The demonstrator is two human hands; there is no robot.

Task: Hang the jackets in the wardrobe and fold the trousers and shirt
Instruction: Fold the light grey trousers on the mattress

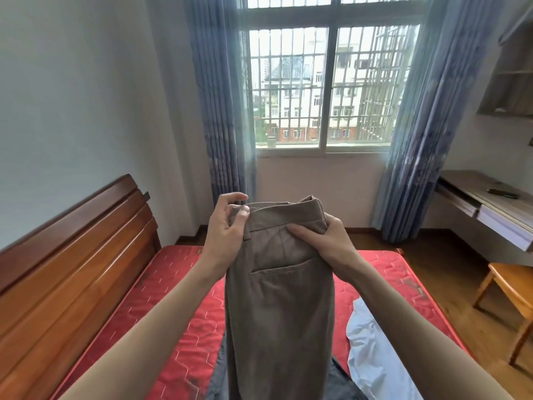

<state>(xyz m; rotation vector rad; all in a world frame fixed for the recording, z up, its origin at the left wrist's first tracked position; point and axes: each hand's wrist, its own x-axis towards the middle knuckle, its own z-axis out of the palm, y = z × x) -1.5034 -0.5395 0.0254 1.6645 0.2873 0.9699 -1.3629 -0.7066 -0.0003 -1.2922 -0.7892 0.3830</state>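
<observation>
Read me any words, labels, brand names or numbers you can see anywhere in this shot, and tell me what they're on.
None can be read. The brown trousers show no tag or print, nor does the red mattress. The dark object on the desk is too small to tell.

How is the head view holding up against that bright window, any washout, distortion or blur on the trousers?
Head view: the barred window is bright and hazy, with glow spilling onto the blue curtains; wide-angle bending curves the wooden headboard; the brown trousers, left hand and right hand are evenly lit and sharp.
</observation>
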